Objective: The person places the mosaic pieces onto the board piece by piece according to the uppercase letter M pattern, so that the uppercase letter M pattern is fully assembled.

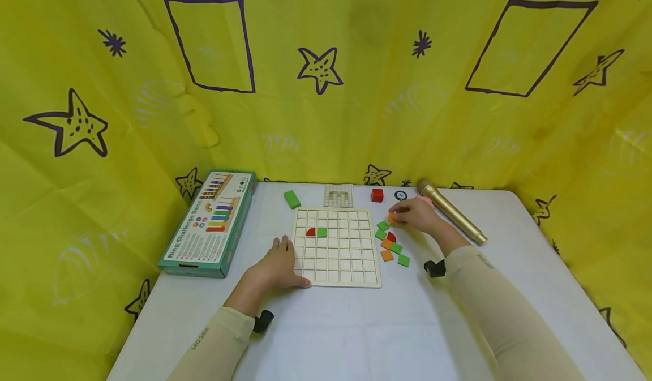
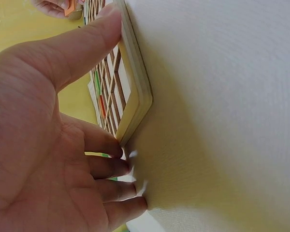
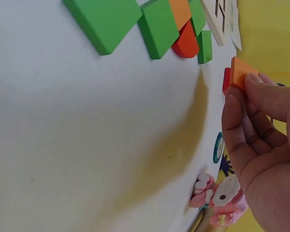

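Orange square wooden tile is pinched by the right hand just above the white table, beside the loose tiles. It looks light, stiff and smooth, so the grip on its thin edges fits. The left hand lies flat, steadying the wooden grid board.

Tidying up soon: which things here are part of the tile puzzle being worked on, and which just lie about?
In use: grid board, orange tile in right hand, loose tiles, left hand steadying board.
Lying about: game box, gold microphone, red cube.
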A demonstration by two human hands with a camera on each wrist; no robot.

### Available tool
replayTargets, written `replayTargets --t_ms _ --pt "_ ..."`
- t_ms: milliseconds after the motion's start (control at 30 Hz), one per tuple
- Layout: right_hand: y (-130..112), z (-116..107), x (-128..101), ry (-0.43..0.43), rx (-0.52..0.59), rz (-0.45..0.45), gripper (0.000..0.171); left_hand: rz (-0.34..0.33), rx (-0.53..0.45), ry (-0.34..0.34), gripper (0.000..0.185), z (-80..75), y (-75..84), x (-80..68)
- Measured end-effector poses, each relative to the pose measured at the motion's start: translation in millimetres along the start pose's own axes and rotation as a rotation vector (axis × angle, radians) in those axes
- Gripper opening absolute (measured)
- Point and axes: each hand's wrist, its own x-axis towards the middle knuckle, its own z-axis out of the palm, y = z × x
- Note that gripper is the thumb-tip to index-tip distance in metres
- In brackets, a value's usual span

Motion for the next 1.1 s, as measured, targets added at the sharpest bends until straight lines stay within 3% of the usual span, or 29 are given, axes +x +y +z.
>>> replayTargets --t_ms 200,1100 --pt "-9 0 3 -0.019 0.086 -0.025 0.023 0.003 0.005 -0.001 0.117 0.3 -0.3 0.9" --pt "-46 16 20 -0.066 0.14 -0.044 0.008 -0.003 0.002 0.006 0.117 2.4 0.1 0.8"
